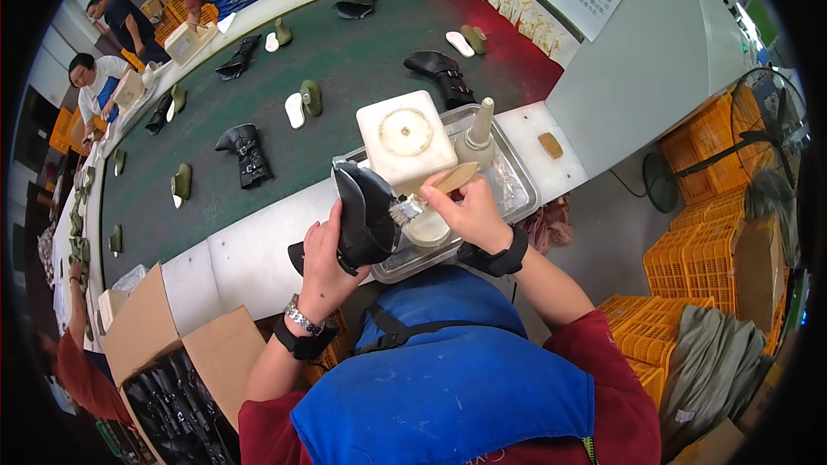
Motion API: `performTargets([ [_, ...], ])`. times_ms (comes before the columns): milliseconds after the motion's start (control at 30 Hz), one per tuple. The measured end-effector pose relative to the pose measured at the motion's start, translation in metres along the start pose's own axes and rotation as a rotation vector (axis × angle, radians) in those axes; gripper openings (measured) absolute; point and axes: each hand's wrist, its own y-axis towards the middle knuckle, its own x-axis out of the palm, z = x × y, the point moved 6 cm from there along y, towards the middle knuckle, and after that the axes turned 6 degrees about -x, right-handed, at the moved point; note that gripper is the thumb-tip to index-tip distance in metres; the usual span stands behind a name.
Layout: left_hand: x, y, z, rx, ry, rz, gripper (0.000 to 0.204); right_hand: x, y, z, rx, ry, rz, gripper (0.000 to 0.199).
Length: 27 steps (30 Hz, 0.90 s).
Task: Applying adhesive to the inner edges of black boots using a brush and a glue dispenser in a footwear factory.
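My left hand (322, 260) grips a black boot (363, 215) from below, holding it with its opening turned toward the right. My right hand (465, 211) holds a wooden-handled brush (431, 192) whose bristles touch the inside edge of the boot. Both hands work over a shallow metal tray (519, 190) at the near edge of the white bench. In the tray stand a white square block (406, 138), a round white pot (428, 230) and a beige cone-topped bottle (476, 139).
A dark green conveyor belt (345, 69) curves away, carrying black boots (246, 154), white insoles and green shoe lasts. Other people work along its far left side (96, 77). An open cardboard box of black boots (177, 379) sits lower left. Orange crates (699, 250) and a fan (771, 120) stand right.
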Motion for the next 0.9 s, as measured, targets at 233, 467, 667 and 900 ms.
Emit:
performTargets([
  [233, 0.004, -0.005, -0.014, -0.078, -0.215, -0.021, 0.087, -0.005, 0.011, -0.005, -0.180, 0.124, 0.275, 0.013],
  [467, -0.001, -0.005, -0.016, -0.052, -0.064, 0.026, 0.089, -0.013, 0.004, -0.012, -0.095, 0.208, 0.342, 0.014],
  [667, 0.003, -0.007, -0.028, -0.170, -0.263, 0.033, 0.090, 0.001, -0.001, 0.021, 0.080, 0.251, 0.162, 0.018],
  [900, 0.006, -0.012, -0.036, -0.165, -0.100, 0.016, 0.091, -0.014, -0.007, 0.045, 0.168, 0.260, 0.224, 0.017],
])
